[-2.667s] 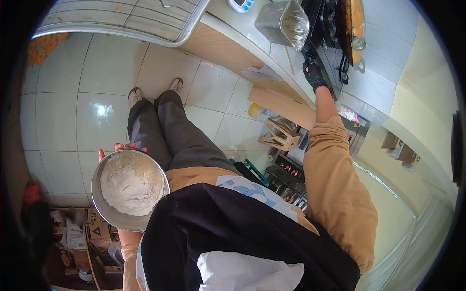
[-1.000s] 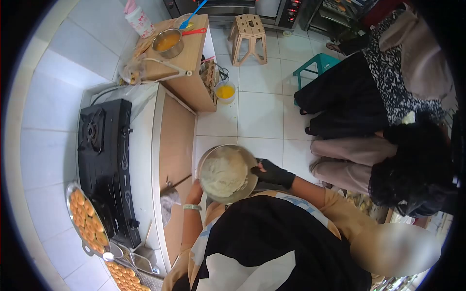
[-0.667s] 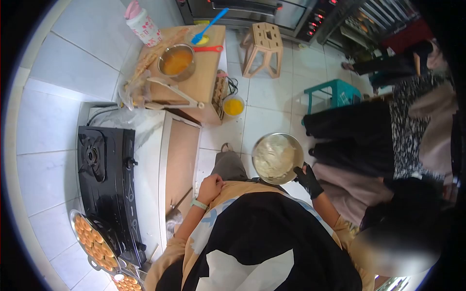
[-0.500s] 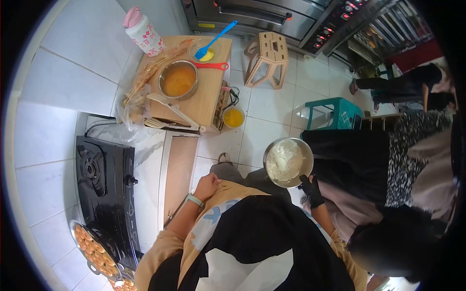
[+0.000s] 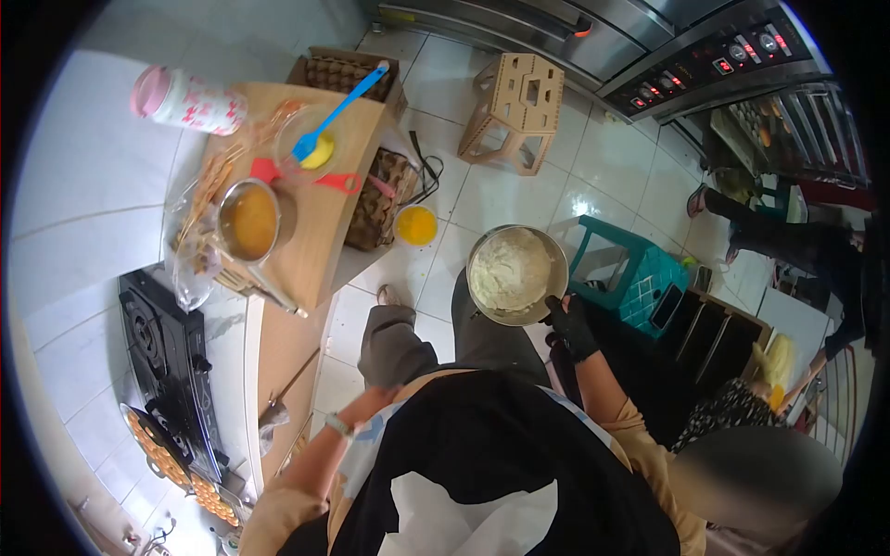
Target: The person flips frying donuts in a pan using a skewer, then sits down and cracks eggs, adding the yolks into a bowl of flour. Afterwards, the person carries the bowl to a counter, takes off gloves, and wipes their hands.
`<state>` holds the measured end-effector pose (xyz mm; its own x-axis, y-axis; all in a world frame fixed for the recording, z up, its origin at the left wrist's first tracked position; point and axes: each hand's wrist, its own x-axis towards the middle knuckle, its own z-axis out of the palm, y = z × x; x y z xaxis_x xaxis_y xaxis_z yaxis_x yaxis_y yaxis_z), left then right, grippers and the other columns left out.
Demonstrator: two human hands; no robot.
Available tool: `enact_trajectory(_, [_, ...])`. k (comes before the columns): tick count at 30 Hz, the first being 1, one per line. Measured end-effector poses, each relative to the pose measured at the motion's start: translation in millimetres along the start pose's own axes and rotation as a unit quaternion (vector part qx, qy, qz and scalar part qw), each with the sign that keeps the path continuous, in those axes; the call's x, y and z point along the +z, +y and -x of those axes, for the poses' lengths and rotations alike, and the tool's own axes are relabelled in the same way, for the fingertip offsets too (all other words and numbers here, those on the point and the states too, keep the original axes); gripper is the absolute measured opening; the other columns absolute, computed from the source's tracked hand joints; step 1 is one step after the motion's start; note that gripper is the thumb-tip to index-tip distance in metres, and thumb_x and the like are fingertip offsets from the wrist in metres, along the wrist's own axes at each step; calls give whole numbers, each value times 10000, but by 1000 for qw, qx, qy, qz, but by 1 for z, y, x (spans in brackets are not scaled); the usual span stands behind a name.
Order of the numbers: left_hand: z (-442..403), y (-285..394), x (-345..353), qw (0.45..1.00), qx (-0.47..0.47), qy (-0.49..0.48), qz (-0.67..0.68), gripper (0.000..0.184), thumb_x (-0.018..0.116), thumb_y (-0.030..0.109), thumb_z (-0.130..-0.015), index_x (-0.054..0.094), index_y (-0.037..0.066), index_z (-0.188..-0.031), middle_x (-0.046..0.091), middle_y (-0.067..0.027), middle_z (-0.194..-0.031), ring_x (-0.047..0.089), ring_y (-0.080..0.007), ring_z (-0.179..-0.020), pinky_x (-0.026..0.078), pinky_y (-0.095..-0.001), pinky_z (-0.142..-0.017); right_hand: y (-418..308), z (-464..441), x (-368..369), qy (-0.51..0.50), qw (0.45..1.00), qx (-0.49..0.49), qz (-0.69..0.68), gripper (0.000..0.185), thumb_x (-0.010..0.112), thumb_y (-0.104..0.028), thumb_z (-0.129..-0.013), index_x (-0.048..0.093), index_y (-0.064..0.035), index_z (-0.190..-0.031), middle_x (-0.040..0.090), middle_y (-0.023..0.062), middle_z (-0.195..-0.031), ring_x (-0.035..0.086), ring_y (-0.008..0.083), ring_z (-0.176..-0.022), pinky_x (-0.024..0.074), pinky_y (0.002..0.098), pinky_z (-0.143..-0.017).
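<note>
My right hand (image 5: 572, 329), in a black glove, grips the rim of a steel mixing bowl (image 5: 558, 269). Inside the bowl lies a pale, floury dough mixture (image 5: 508, 276). The bowl hangs over the floor in front of my legs, tilted toward me. My left hand (image 5: 373, 404) is near my waist, smeared by motion, so its fingers do not show clearly. It is apart from the wooden counter at its left. On the counter are a steel pot (image 5: 275, 232) of orange-yellow liquid, a blue brush (image 5: 326, 125) in a clear bowl, and a red-handled utensil (image 5: 336, 183).
A teal stool (image 5: 640, 278) with a phone on it stands right of the bowl. Farther off are a tan stool (image 5: 524, 97) and an oven (image 5: 714, 69). A tub of yellow liquid (image 5: 415, 225) sits on the floor. A stove (image 5: 162, 347) is at left; another person (image 5: 732, 417) is close at right.
My view has shifted and I have moved slightly. The bowl, still in my right hand, sits further left and higher in view. The person at right has shifted down, uncovering the teal stool.
</note>
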<state>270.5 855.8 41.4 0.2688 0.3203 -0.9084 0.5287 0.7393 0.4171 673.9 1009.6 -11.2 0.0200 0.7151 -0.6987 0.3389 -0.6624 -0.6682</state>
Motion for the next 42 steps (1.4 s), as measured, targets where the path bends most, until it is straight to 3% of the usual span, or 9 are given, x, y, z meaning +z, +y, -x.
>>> enact_trajectory(2, [2,12,19,980,23,-102,166,416,525,342,-867,544,5,-1109,595,-193,-978,582,-274,-921,441,-375,-786,1,-24,-19,85,913,-325,231,178,621,-170,-808,551,-6,-817,539,51,-610,509,129,-546,375,280,-481])
enact_trajectory(4, [-12,22,38,955,32,-160,249,406,545,321,-854,527,22,-1128,573,-182,-1025,566,-271,-956,431,-373,-808,-2,-41,-35,99,896,-359,244,177,616,-159,-811,556,7,-800,524,36,-582,483,113,-526,359,279,-470])
enact_trajectory(7, [-70,41,73,947,62,-173,265,409,576,289,-836,502,47,-1157,540,-166,-1096,541,-265,-1007,417,-371,-841,-16,-61,-43,46,992,-112,35,162,604,-146,-817,566,11,-815,522,29,-600,456,90,-548,350,274,-486])
enact_trajectory(13, [-160,130,138,938,305,116,-114,321,626,227,-796,544,106,-1082,530,-136,-1142,524,-279,-1052,394,-389,-904,-21,-69,-54,16,978,-173,112,173,576,-153,-842,583,-13,-944,550,13,-650,466,71,-586,363,261,-504])
enact_trajectory(16, [-192,130,144,892,452,28,-1,226,645,255,-779,589,99,-933,579,-130,-1039,545,-295,-1010,412,-417,-877,6,-79,-58,13,957,-226,183,194,573,-156,-846,578,-18,-982,563,3,-671,479,68,-601,371,256,-511])
enact_trajectory(18, [-181,129,141,914,403,3,35,191,647,232,-792,591,68,-872,609,-111,-972,576,-245,-961,439,-373,-836,-6,-75,-46,15,994,-94,-56,186,575,-157,-847,571,-17,-970,563,-4,-684,481,67,-606,369,252,-510])
enact_trajectory(22, [-175,109,130,920,188,-177,295,141,635,155,-828,583,29,-861,638,-72,-910,595,-131,-882,458,-272,-780,2,-71,-42,5,999,-38,2,157,577,-154,-850,567,-12,-914,564,-4,-710,479,64,-620,368,248,-513])
enact_trajectory(31, [-149,53,106,838,110,-365,390,108,610,130,-854,593,28,-888,625,-34,-816,578,-89,-753,447,-220,-718,37,-104,-9,-9,999,18,38,160,565,-138,-859,563,10,-920,592,5,-753,517,79,-660,404,266,-525])
enact_trajectory(42, [-284,-49,15,982,91,-88,138,135,586,153,-873,580,29,-924,618,-31,-759,578,-87,-708,442,-223,-671,122,-381,101,-16,915,-284,287,283,474,-145,-802,501,57,-999,578,220,-681,572,374,-582,471,419,-525])
